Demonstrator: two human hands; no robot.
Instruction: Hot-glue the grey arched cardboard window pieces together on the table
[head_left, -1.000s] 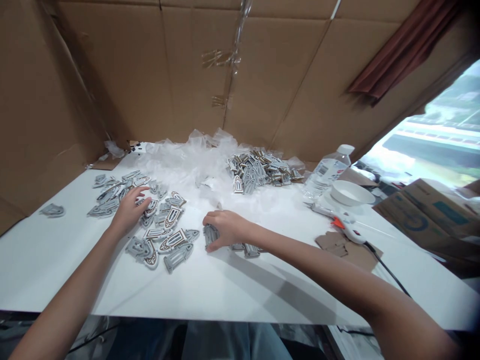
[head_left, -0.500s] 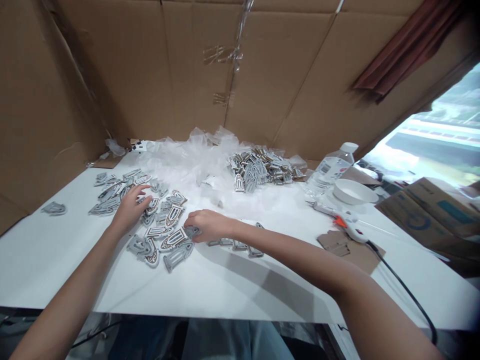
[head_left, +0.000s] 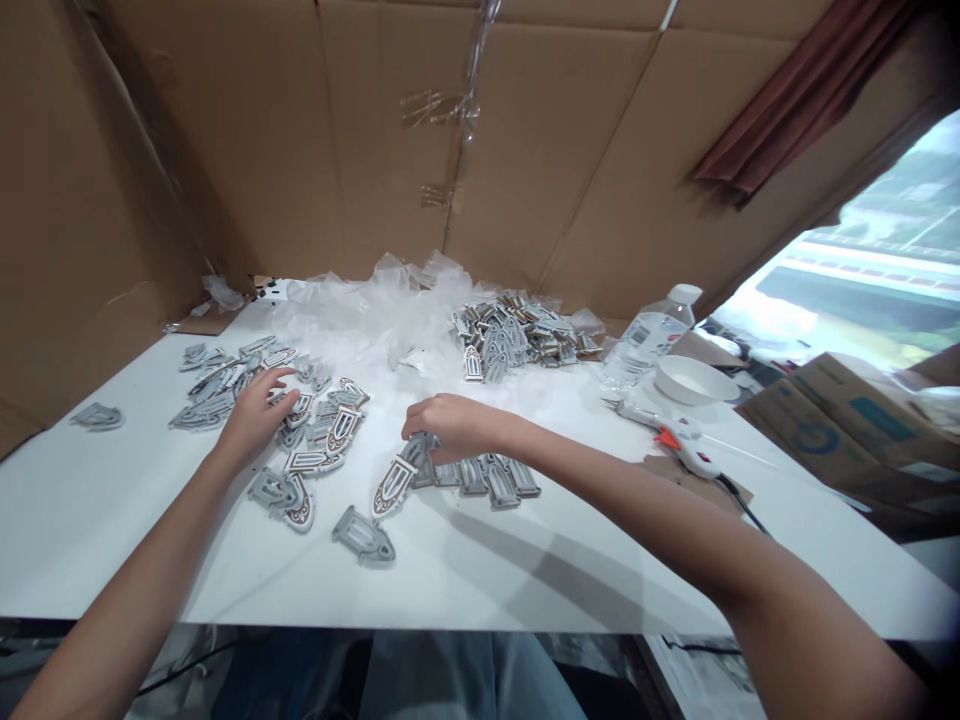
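Since half a second ago the right hand (head_left: 450,428) has pulled back toward the middle of the white worktop (head_left: 525,570), dragging a brown-and-white arched piece (head_left: 393,486) out of the scatter; that piece now lies tilted just below and to the left of the hand, and a grey arched piece (head_left: 363,535) that lay at the scatter's near edge now sits apart nearer the front edge. Right hand fingers (head_left: 417,422) are curled down onto a small grey piece (head_left: 418,456); the grip looks closed on it, though the fingertips hide the contact. Just to the right, partly under the wrist, a short row of grey pieces (head_left: 491,478) lies side by side on the worktop. The left hand (head_left: 257,412) rests palm down on the scattered pieces (head_left: 315,425) at the left, its fingers spread and flat, its grip apart and holding nothing. Farther back lies crumpled clear plastic wrap (head_left: 375,315), with a second heap of pieces (head_left: 517,335) beside it. At the right stand a water bottle (head_left: 649,338), a white bowl (head_left: 694,380) and a glue gun (head_left: 671,435) lying near some cardboard scraps (head_left: 701,478). Cardboard walls (head_left: 300,150) close in the back and left.
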